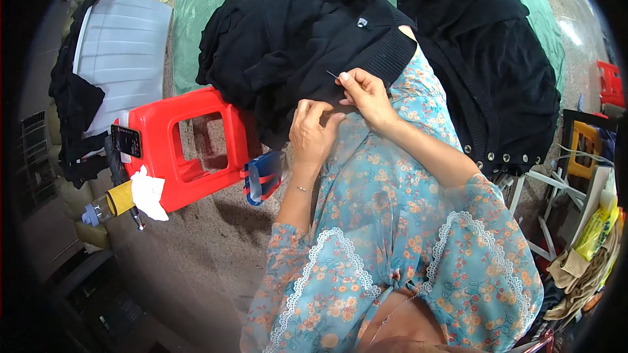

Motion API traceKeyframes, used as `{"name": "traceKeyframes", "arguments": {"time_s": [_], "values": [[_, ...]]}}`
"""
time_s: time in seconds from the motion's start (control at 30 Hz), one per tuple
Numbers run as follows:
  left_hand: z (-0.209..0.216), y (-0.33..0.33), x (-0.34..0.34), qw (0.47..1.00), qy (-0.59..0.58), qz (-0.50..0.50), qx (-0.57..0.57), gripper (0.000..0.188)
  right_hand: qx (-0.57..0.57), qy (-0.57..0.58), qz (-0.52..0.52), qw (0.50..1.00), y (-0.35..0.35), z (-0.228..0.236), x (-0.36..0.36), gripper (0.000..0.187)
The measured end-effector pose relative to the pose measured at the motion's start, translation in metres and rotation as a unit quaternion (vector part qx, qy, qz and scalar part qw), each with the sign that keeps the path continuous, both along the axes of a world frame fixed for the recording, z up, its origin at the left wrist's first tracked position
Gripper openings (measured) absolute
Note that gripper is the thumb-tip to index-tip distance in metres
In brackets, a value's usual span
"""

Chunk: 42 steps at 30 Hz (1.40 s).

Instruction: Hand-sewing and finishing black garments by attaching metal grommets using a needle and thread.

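Note:
A black knit garment (294,46) with a ribbed band lies across my lap, a small pale tag-like patch (362,23) on it. My right hand (367,97) is closed, thumb and forefinger pinching a thin dark needle-like tool (333,75) that points left over the black cloth. To its left, my left hand (313,132) is curled at the garment's near edge, thumb close to the bent fingers. What lies between those fingers, if anything, is too small to make out. Below both hands spreads my blue flowered dress (386,189).
On my left stands a red plastic stool (226,124) bearing a phone (126,141), white tissue (149,193) and a bottle (104,208). A blue-and-red pouch (263,178) hangs beside it. Behind is a grey bin (124,52). More black garments (487,65) lie right, over green sheeting (190,46).

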<state>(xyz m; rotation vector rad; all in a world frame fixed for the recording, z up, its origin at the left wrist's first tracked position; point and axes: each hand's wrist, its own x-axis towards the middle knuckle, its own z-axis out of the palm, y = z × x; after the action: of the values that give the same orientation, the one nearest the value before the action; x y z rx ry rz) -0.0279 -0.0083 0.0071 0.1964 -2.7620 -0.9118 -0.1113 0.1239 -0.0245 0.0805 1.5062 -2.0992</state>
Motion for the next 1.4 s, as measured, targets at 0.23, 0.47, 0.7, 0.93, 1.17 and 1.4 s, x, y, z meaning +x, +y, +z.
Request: {"name": "traceKeyframes", "arguments": {"time_s": [0.23,0.47,0.7,0.93,1.17,1.4], "values": [[0.009,0.012,-0.007,1.0,-0.015,0.017,0.016,0.022,-0.017,0.055,-0.013,0.998,-0.003,0.005,0.002,0.025],[0.0,0.01,-0.002,1.0,-0.024,0.019,-0.002,0.027,-0.02,0.053,-0.036,0.998,-0.007,0.001,-0.01,0.026],[0.001,0.01,0.016,0.987,-0.027,0.114,0.109,0.023,-0.024,0.045,0.007,0.999,-0.011,-0.013,-0.007,0.03],[-0.005,0.01,0.024,0.982,-0.029,0.147,0.112,0.024,0.032,0.126,0.04,0.991,-0.011,-0.016,0.004,0.031],[-0.001,0.019,0.026,0.978,-0.007,0.176,0.109,0.023,0.071,0.142,0.11,0.981,-0.007,-0.008,0.01,0.02],[-0.001,0.011,0.032,0.975,-0.031,0.172,0.14,0.01,0.071,0.184,0.077,0.977,-0.008,-0.013,0.011,0.03]]}}
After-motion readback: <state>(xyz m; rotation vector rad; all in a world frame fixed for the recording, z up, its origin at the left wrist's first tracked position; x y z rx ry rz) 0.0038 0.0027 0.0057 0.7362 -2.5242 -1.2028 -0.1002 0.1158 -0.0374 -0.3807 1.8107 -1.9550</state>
